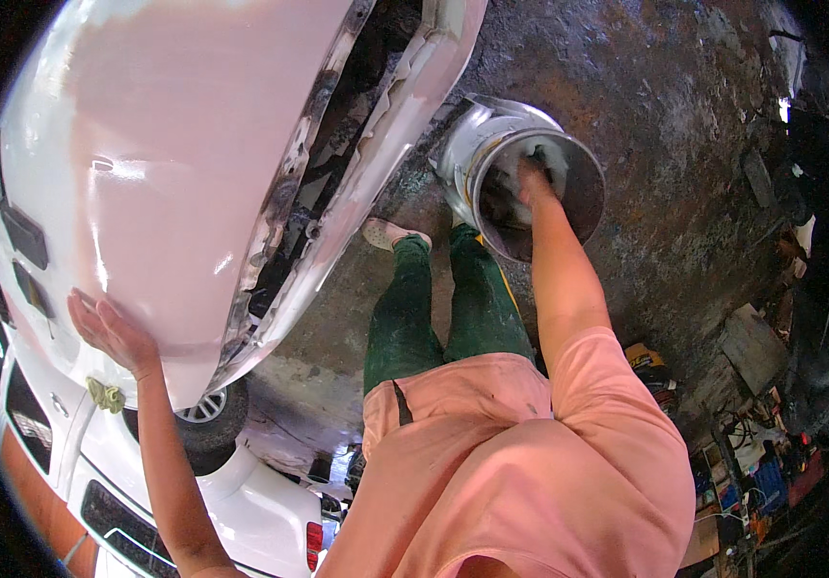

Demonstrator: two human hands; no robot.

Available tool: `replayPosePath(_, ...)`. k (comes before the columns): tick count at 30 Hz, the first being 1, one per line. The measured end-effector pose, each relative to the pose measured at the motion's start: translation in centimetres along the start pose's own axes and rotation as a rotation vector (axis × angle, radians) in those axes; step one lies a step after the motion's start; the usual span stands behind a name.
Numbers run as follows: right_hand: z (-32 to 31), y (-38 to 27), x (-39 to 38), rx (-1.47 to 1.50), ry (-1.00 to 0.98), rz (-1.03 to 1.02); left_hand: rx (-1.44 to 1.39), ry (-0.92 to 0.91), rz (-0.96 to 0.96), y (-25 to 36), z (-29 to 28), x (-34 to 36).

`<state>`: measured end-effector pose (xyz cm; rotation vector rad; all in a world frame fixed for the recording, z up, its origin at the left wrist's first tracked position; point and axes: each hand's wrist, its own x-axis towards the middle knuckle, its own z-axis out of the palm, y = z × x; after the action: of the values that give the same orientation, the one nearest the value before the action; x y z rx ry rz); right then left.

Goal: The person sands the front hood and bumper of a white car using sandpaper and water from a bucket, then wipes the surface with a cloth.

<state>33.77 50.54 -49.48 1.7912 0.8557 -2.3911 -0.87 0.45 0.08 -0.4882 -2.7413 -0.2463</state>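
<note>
So the right hand is down inside a metal bucket, arm stretched out straight, and the fingers get lost in the shadow and glare in there, so I honestly can't tell if they're gripping anything or just dipping in. The bucket is on the dark, stained floor, right by the feet and a bit to the right of the car's edge, with its round mouth facing up toward the camera. Left hand is way over on the other side, open with the palm flat and fingers out long, and it looks laid against the lower left part of the big car panel. That panel is white around the left side with a wide patch of dull pale pink over the middle, plus a few shiny spots catching the light. Along its right edge there's a long dark gap with rough-looking metal strips on both sides. Just below the left hand there's a crumpled yellow-green rag, with a tire to the right of that. Another white car with a red tail light sits at the bottom. Green pants, pink shirt, pale shoe near the bucket.
</note>
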Motion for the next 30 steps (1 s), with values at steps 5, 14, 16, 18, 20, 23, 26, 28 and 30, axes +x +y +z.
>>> replayPosePath(5, 4.7, -5.1, -8.5, -0.87, -0.114, -0.014, 0.167, 0.019, 0.044, -0.4, -0.7, -1.0)
replayPosePath(14, 5.1, -8.0, -13.7, -1.002, -0.039, -0.132, 0.147, 0.01, 0.029, 0.3, -0.6, -0.7)
replayPosePath(16, 4.3, -8.7, -15.1, -0.735, 0.034, -0.028, 0.107, 0.008, 0.004, 0.5, -0.5, -0.6)
replayPosePath(18, 3.6, -9.9, -17.4, -0.416, -0.089, 0.001, 0.049, 0.018, -0.025, 0.2, -0.4, -0.8)
replayPosePath(20, 3.1, -10.7, -19.2, -0.202, -0.14, -0.013, 0.015, 0.024, -0.045, 0.2, -0.2, -0.7)
replayPosePath(23, 2.6, -10.9, -20.8, -0.062, -0.138, -0.096, 0.019, 0.023, -0.021, -0.6, -0.2, -0.6)
replayPosePath(26, 2.4, -10.8, -22.3, 0.044, -0.161, -0.174, 0.017, 0.018, -0.011, 0.2, -0.2, -0.5)
replayPosePath(28, 2.6, -11.0, -23.2, 0.111, -0.16, -0.195, 0.022, 0.015, -0.015, 0.6, -0.2, -0.5)
replayPosePath(30, 2.2, -11.1, -23.5, 0.142, -0.162, -0.147, 0.042, 0.007, -0.015, 0.3, -0.3, -0.5)
